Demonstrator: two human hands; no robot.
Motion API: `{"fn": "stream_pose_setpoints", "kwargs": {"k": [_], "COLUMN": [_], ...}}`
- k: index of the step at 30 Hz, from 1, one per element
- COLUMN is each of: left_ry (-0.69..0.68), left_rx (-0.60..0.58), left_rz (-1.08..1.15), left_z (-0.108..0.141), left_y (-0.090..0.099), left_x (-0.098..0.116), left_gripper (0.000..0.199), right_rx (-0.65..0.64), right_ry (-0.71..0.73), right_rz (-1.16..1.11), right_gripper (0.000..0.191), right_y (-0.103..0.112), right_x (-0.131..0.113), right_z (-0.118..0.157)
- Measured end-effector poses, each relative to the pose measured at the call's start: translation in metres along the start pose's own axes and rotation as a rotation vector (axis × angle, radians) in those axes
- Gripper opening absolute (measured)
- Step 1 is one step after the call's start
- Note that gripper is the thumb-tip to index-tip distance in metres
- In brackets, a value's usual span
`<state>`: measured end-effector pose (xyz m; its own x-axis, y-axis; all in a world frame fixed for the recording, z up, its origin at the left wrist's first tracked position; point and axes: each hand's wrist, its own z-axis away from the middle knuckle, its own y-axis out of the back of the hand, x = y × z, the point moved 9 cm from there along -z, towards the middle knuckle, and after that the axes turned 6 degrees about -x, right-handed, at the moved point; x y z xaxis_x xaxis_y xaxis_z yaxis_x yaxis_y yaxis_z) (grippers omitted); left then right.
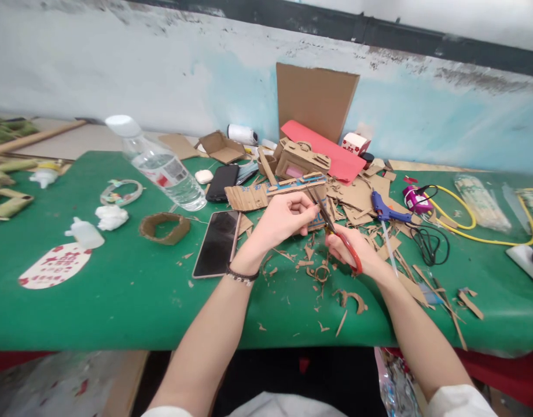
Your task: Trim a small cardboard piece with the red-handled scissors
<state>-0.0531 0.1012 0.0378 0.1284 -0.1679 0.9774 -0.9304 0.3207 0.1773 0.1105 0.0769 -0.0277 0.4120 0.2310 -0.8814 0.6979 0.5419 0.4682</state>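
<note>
My right hand (357,248) grips a pair of scissors (349,250) by the red handles, the dark blades pointing up and away toward my left hand. My left hand (287,217) is closed, its fingertips pinched beside the blades; whatever they pinch is too small or hidden to name. Behind both hands lie strips of cardboard with blue print (292,184). Farther back stands a camera-shaped cardboard piece (304,159) with a pink patch in its window. Cardboard scraps (320,273) are strewn below and around my hands.
A phone (216,244), a cardboard ring (164,227) and a tilted water bottle (168,168) are on the left. To the right lie a blue glue gun (388,209), a purple plug block (417,199) and a yellow cable (478,236). A cardboard sheet (316,98) leans against the wall.
</note>
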Motion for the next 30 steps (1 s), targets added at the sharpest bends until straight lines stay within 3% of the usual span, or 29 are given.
{"fn": "stream_pose_setpoints", "kwargs": {"k": [9, 13, 22, 30], "left_ry": [-0.072, -0.118, -0.092, -0.036], "left_rx": [-0.012, 0.000, -0.058, -0.149], "left_rz": [0.201, 0.177, 0.100, -0.030], "left_z": [-0.006, -0.005, -0.001, 0.004], "left_y": [-0.020, -0.025, -0.014, -0.012], "left_x": [-0.004, -0.002, 0.004, 0.010], "left_gripper": [0.030, 0.030, 0.026, 0.023], "right_rx": [0.275, 0.320, 0.290, 0.162], "right_ry": [-0.020, -0.022, -0.068, -0.036], "right_rz": [0.110, 0.136, 0.368, 0.423], "right_gripper": [0.052, 0.051, 0.052, 0.042], "right_y": [0.006, 0.005, 0.014, 0.017], "right_x": [0.002, 0.003, -0.014, -0.012], "right_z": [-0.002, -0.002, 0.002, 0.002]}}
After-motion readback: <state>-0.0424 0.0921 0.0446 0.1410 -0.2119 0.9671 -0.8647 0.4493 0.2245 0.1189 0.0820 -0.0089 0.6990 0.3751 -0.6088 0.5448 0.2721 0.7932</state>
